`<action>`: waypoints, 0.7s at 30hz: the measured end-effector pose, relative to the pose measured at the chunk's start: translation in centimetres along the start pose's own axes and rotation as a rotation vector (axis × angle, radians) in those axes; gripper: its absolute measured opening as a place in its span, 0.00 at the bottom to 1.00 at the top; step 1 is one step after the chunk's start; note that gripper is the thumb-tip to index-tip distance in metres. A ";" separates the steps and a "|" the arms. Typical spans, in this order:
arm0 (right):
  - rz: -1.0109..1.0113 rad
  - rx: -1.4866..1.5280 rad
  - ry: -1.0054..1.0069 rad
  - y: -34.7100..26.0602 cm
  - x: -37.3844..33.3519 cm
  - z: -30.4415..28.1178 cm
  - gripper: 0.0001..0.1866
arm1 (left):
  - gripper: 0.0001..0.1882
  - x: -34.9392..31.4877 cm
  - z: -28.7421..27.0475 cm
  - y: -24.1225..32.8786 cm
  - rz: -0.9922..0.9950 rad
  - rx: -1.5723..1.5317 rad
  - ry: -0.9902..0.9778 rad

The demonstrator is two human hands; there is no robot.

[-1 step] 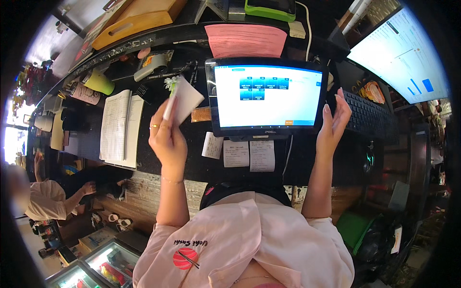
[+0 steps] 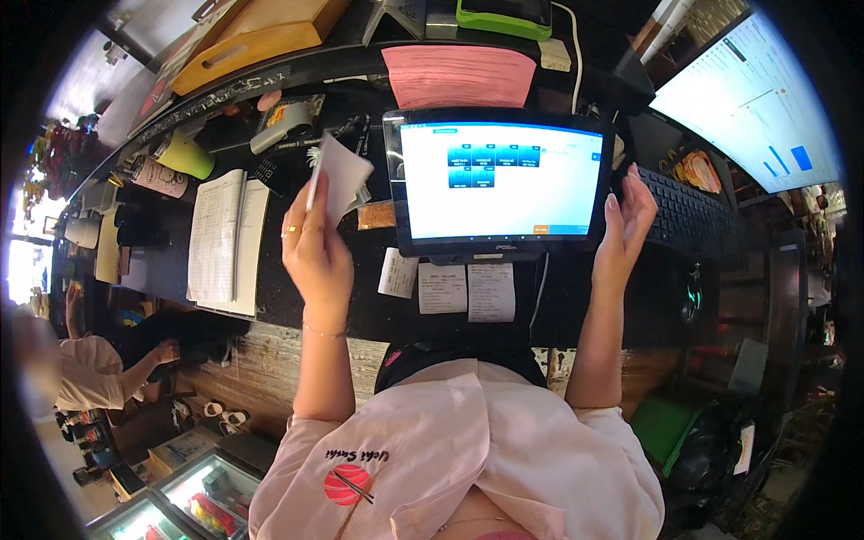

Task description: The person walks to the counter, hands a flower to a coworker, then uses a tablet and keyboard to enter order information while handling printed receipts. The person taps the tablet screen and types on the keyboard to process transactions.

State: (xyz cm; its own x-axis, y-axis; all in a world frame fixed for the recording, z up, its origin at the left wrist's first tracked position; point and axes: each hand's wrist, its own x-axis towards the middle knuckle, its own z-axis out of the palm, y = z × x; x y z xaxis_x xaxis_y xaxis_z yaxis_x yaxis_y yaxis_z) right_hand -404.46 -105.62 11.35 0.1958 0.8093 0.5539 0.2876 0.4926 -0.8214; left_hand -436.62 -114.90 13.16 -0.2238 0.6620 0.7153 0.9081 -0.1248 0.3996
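My left hand [image 2: 317, 261] is closed on a small white paper pad [image 2: 344, 178], raised above the dark counter to the left of the touchscreen terminal [image 2: 499, 180]. A ring sits on one of its fingers. Part of a white flower [image 2: 313, 157] shows behind the pad. My right hand [image 2: 623, 225] is upright at the terminal's right edge, fingers stretched and thumb apart, holding nothing. Whether it touches the frame I cannot tell. The lit screen shows several dark blue tiles. Below it lie three printed receipts [image 2: 490, 292].
Paper sheets [image 2: 216, 238] lie at left, near a green cup [image 2: 186, 155]. A pink sheet [image 2: 459, 76] is behind the terminal. At right are a black keyboard [image 2: 688, 216] and a second lit screen [image 2: 747, 103]. Another person [image 2: 94, 369] sits at far left.
The paper pad in my left hand has tipped more upright and shifted slightly left, now covering more of the flower. My right hand has hardly moved.
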 end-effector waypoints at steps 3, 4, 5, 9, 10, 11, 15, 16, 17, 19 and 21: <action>0.148 0.094 -0.071 0.0 -0.3 0.1 0.28 | 0.26 0.8 2.3 0.6 -0.025 0.009 -0.053; 0.146 0.095 -0.117 -0.1 -0.4 0.2 0.30 | 0.28 1.0 2.9 0.9 -0.016 -0.015 -0.072; 0.163 0.050 -0.111 -0.2 -0.5 0.4 0.30 | 0.29 1.2 3.5 1.1 -0.073 -0.085 -0.123; 0.149 -0.026 -0.115 -0.4 -0.7 0.8 0.31 | 0.24 3.2 6.0 1.4 -0.197 -0.449 -0.109; 0.157 -0.005 -0.114 -0.4 -0.8 0.8 0.31 | 0.22 3.6 6.3 1.5 -0.254 -0.496 -0.134; 0.164 0.015 -0.112 -0.4 -0.8 0.8 0.31 | 0.21 3.9 6.6 1.6 -0.218 -0.411 -0.111; 0.144 0.019 -0.114 -0.3 -0.9 0.8 0.31 | 0.17 4.6 7.4 1.7 -0.173 -0.189 -0.068; 0.141 0.019 -0.119 -0.3 -0.8 0.8 0.31 | 0.16 4.6 7.4 1.6 -0.153 -0.166 -0.045; 0.139 0.020 -0.125 -0.3 -0.8 0.8 0.31 | 0.16 4.5 7.4 1.6 -0.205 -0.287 -0.036; 0.166 0.014 -0.119 -0.4 -0.9 0.7 0.31 | 0.16 4.2 7.3 1.5 -0.304 -0.520 -0.008; 0.179 0.016 -0.115 -0.4 -0.9 0.7 0.32 | 0.18 3.5 6.6 1.3 -0.336 -0.581 -0.098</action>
State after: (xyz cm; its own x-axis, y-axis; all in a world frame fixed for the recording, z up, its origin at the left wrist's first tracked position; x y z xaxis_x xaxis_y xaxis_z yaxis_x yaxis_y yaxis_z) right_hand -405.40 -106.30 11.07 0.1337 0.9152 0.3802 0.2427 0.3417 -0.9079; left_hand -433.88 -107.84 12.39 -0.4026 0.7947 0.4543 0.4514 -0.2594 0.8538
